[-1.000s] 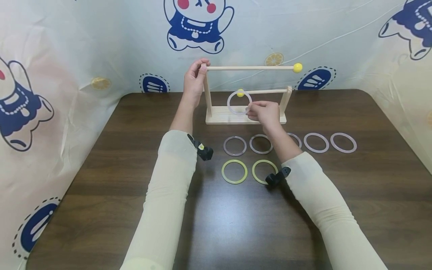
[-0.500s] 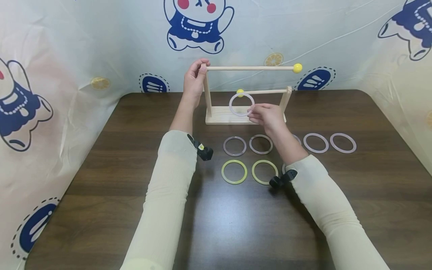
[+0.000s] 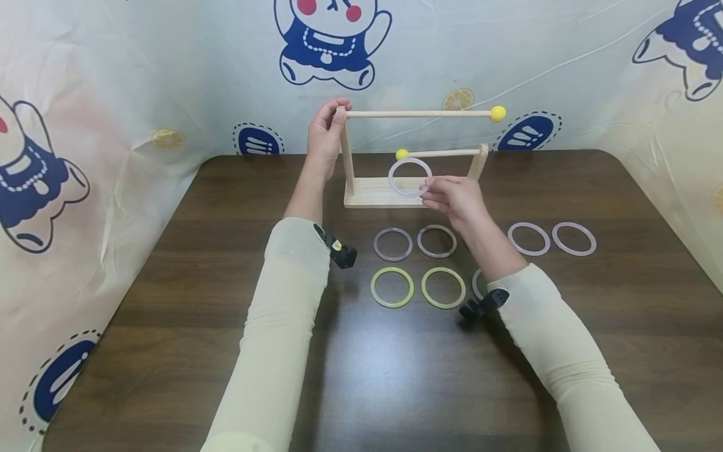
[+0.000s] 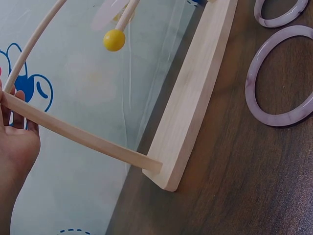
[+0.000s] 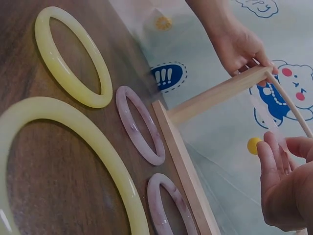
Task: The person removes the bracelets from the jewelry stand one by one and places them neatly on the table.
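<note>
A pale lilac bangle [image 3: 390,178] is pinched upright at its lower right by the thumb and fingers of my right hand [image 3: 456,199]. It stands just below the yellow ball [image 3: 401,154] that ends the lower rod [image 3: 446,153] of a wooden stand. In the left wrist view, part of the bangle [image 4: 108,13] shows beside that rod, close to the yellow ball [image 4: 114,40]. My left hand [image 3: 324,139] grips the top of the stand's left post [image 3: 348,164], where the upper rod [image 3: 418,114] joins. The stand's base [image 3: 373,196] rests on the table.
Before the stand lie two marbled purple bangles [image 3: 377,250] and, nearer, two yellow bangles [image 3: 373,294]. Two pale lilac bangles [image 3: 528,253] lie to the right. My right forearm partly hides another bangle [image 3: 476,285]. A printed cloth [image 3: 198,75] hangs behind the table [image 3: 186,282].
My right hand and its bangle have shifted slightly right and down, so the yellow ball now shows above the bangle instead of within its outline. My left hand has stayed on the post.
</note>
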Demonstrator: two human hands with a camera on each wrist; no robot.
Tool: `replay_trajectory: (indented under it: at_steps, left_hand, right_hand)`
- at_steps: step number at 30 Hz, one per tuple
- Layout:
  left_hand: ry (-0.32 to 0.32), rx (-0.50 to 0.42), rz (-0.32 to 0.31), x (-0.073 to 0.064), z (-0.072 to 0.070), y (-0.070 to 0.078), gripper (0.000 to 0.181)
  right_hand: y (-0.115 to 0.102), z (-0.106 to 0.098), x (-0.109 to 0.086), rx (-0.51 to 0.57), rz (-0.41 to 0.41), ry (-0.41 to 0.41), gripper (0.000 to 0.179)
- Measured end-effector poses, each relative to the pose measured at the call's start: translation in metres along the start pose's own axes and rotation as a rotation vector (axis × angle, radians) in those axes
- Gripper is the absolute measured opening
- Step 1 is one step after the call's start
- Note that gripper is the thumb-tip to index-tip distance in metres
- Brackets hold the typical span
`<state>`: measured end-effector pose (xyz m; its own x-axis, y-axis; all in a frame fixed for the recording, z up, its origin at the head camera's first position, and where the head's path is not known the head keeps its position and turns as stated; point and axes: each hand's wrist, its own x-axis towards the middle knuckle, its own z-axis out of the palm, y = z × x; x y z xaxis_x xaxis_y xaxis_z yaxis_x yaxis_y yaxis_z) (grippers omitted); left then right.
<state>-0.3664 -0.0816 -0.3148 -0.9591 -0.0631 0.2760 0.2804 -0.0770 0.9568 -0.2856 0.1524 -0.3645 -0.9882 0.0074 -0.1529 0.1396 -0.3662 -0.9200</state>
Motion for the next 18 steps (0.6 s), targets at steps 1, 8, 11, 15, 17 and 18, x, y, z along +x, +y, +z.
replay_trajectory:
  at_steps: [1,8,11,15,17,18]
  left_hand:
    - [0.001,0.002,0.0,-0.0002,0.0,0.0003,0.027]
    - [-0.002,0.012,-0.007,-0.0015,-0.0002,0.0019,0.027]
    - [-0.002,0.011,0.001,-0.0011,-0.0003,0.0012,0.026]
    - [-0.002,0.01,0.01,-0.0004,-0.0004,0.0002,0.026]
    - [-0.003,0.011,0.009,-0.0005,-0.0005,0.0005,0.026]
    - [-0.003,0.01,0.007,-0.0006,-0.0005,0.0006,0.026]
  right_hand:
    - [0.0001,-0.0001,-0.0004,0.009,0.004,0.004,0.009]
    - [0.0002,-0.0019,-0.0044,0.022,0.001,-0.011,0.014]
    - [0.0001,-0.0038,-0.0059,0.025,-0.006,-0.019,0.014]
    - [0.0002,-0.0063,-0.0074,0.027,-0.011,-0.018,0.014]
    - [0.0002,-0.0076,-0.0081,0.029,-0.012,-0.02,0.015]
    - [0.0001,-0.0084,-0.0083,0.028,-0.01,-0.021,0.016]
